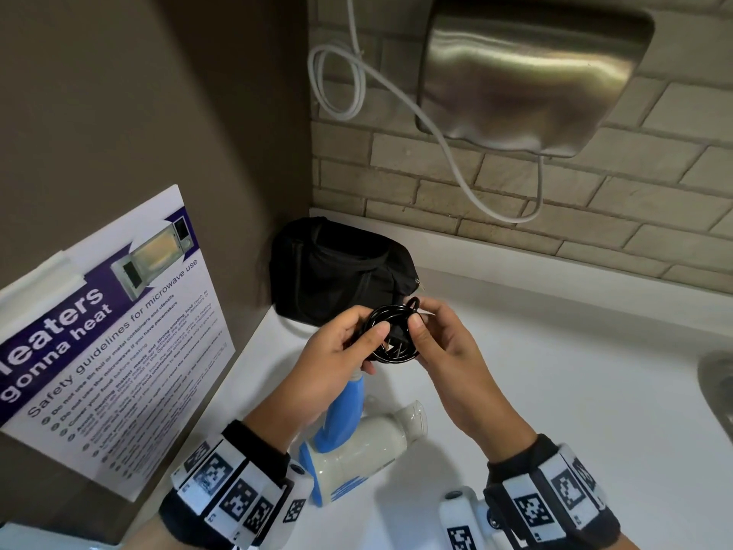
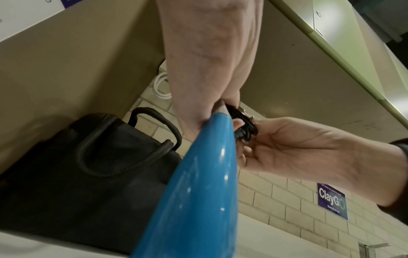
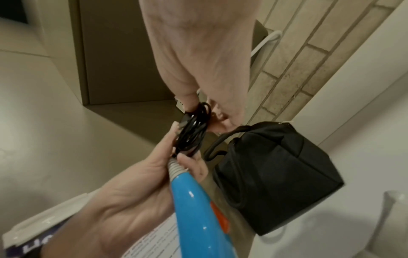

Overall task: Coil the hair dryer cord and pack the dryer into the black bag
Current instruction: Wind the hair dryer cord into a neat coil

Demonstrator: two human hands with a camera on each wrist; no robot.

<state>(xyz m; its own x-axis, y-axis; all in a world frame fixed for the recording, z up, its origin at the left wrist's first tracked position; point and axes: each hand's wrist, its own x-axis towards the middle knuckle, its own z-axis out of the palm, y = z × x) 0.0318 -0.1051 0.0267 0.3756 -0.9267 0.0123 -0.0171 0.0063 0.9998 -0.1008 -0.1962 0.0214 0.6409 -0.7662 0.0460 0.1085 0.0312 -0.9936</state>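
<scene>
Grip, left hand (image 1: pixel 341 351): thumb and fingers pinch the near-left side of the glossy black coiled cord (image 1: pixel 390 331).
Grip, right hand (image 1: pixel 440 343): thumb pressed on the coil's upper right, fingers curled behind it; both hands are clamped on the same bundle.
Cord position: held above the white countertop (image 1: pixel 555 391), just in front of the black fabric bag (image 1: pixel 337 267).
Dryer position: the blue-handled, white-bodied hair dryer (image 1: pixel 353 446) lies on the countertop under the hands, handle rising to the coil.
Bag: stands in the corner; whether its top is open I cannot tell.
Step judged: securing the finished coil.
Advice: keep the loops pinched flat, tuck the plug end inside, avoid strain at the handle joint.
Count: one dryer, one cord coil, one bag, two hands.
</scene>
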